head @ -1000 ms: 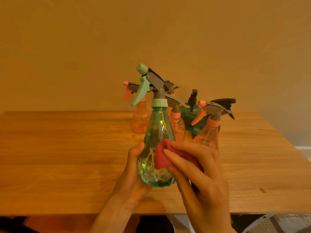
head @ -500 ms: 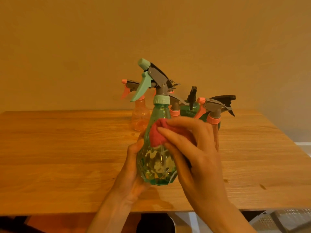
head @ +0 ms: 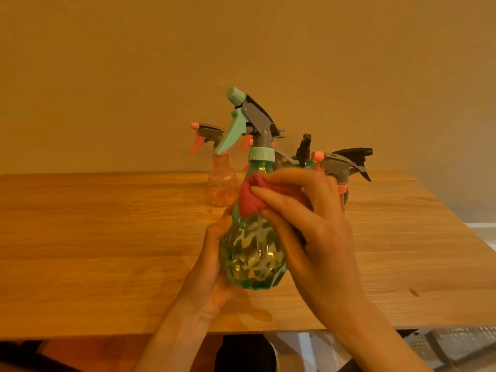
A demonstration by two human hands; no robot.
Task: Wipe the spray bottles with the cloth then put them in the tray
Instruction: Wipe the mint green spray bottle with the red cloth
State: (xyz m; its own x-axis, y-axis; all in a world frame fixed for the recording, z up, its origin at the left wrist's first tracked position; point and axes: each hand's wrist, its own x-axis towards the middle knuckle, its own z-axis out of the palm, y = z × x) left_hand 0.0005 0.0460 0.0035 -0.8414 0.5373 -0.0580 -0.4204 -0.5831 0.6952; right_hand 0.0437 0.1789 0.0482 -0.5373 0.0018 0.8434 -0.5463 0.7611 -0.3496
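From the head view, the person holds a green spray bottle (head: 251,253) upright just above the near part of the wooden worktop (head: 94,237). The left hand (head: 212,267) wraps round the bottle's faceted lower body from the left, thumb along the near side, and carries it. The right hand (head: 308,218) presses a red cloth (head: 248,200) against the bottle's shoulder, just under the pale green collar, its fingers curled over the bunched fabric. The bottle looks like thin clear plastic with some liquid in the lower part, so I judge it fairly light but bottom-heavy, and slippery where it is smooth; the facets of the belly give the best purchase, while the trigger head (head: 249,116) looks like a poor place to hold, since a squeeze there could fire it. The cloth is soft and folds to the curve, so it should follow the neck well. Behind, towards the far edge, an orange spray bottle (head: 221,183) stands to the left, apart from the rest; another with an orange collar (head: 339,167) stands to the right, half hidden by the right hand, and a dark green bottle with a black head (head: 304,154) shows between them, though how many stand there I cannot tell. No tray shows in this view. Wiping seems to be under way on this bottle, with the placing not yet done.
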